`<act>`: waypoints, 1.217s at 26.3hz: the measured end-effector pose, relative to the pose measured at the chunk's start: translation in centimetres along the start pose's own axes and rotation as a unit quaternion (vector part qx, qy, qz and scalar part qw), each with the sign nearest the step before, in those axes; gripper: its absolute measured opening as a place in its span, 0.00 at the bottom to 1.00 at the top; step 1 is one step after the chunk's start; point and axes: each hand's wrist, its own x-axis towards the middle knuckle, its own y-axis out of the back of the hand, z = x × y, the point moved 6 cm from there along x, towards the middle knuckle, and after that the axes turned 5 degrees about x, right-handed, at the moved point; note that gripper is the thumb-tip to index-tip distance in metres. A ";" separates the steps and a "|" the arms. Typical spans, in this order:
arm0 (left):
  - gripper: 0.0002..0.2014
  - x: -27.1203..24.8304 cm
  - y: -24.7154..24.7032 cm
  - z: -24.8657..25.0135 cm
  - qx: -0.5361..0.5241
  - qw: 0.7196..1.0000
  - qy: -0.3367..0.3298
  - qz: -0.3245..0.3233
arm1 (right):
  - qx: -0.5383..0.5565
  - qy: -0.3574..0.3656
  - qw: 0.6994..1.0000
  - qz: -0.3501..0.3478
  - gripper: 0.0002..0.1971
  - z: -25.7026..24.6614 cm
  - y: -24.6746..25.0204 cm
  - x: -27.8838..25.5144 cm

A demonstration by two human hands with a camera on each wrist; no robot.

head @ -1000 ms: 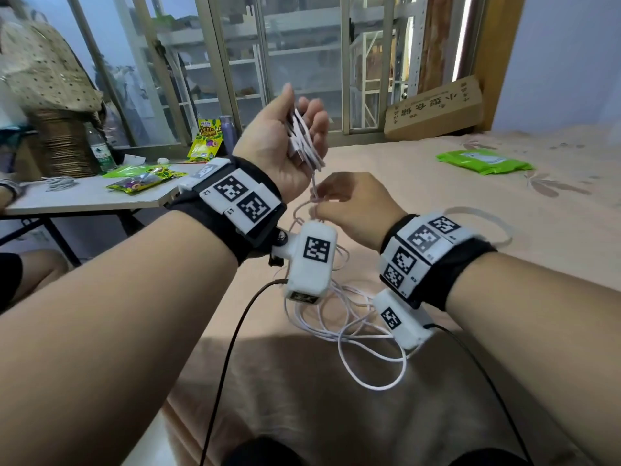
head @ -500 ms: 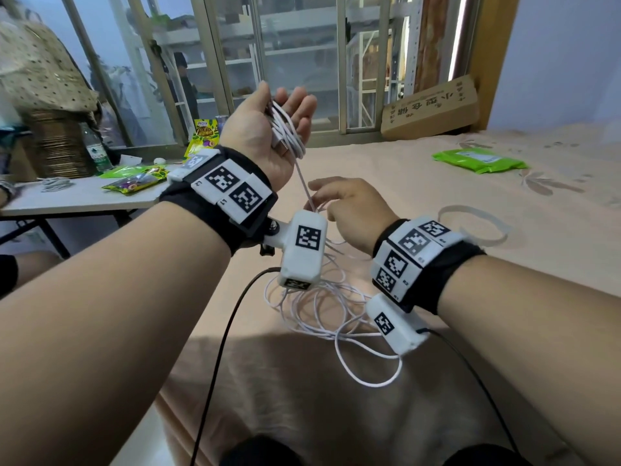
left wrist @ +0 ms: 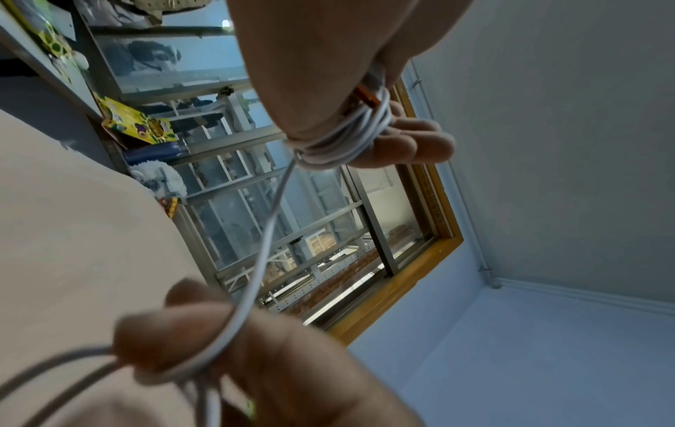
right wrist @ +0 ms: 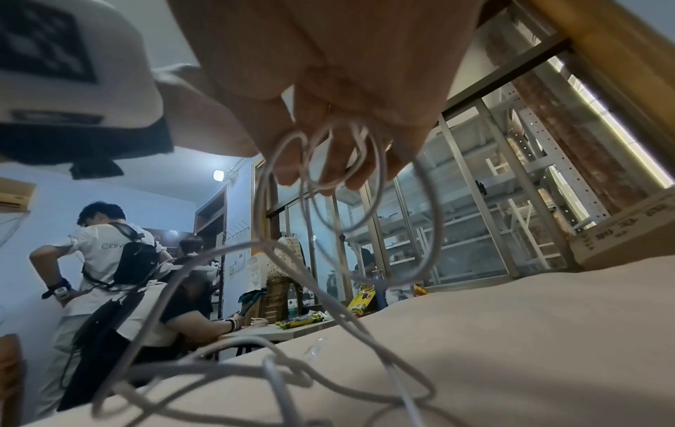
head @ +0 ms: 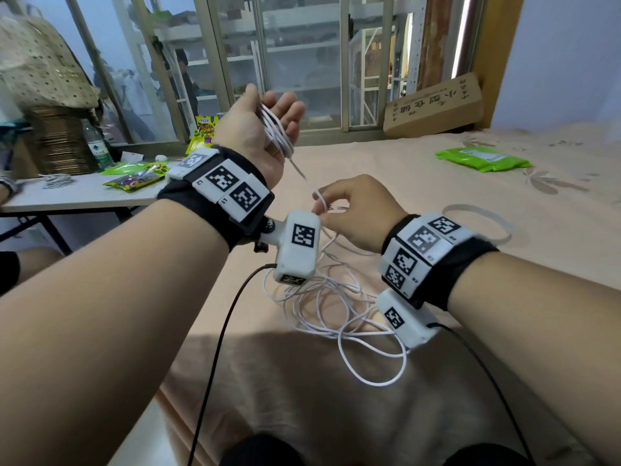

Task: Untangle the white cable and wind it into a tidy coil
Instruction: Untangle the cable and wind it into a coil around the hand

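My left hand (head: 272, 102) is raised palm up, with several turns of the white cable (head: 277, 136) wound round its fingers. In the left wrist view the coil (left wrist: 347, 138) wraps the fingers (left wrist: 409, 144), and an orange connector is pinned under the thumb. One taut strand (head: 304, 178) runs down to my right hand (head: 321, 210), which pinches it between thumb and fingertips. The same pinch by the right hand (left wrist: 204, 341) shows in the left wrist view. The rest of the cable lies in loose tangled loops (head: 336, 304) on the bed below both wrists. Loops (right wrist: 365, 202) hang from my right hand (right wrist: 328, 161).
A beige bed sheet (head: 437, 183) carries a green packet (head: 484, 159), a white band (head: 497, 223) and, by the window, a cardboard box (head: 433, 105). At the left stands a table (head: 77, 196) with snack bags and a bottle. Black leads trail from both wrist cameras. People stand behind the table.
My hands have drawn apart: the left hand rose slightly up and left, and the strand between it and the right hand's pinch has lengthened and straightened.
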 end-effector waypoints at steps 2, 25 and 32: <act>0.18 0.6 0.8 0.6 -0.004 1.000 -0.011 0.016 | 0.017 0.001 1.000 -0.007 0.18 0.5 -0.1 -0.2; 0.19 0.8 1.1 0.7 0.045 0.998 -0.041 0.023 | -0.145 -0.136 0.980 0.001 0.20 2.4 0.3 -1.2; 0.19 -0.3 -1.2 -0.1 0.045 0.999 -0.014 -0.024 | -0.011 -0.075 0.989 0.125 0.14 -1.0 0.4 -1.5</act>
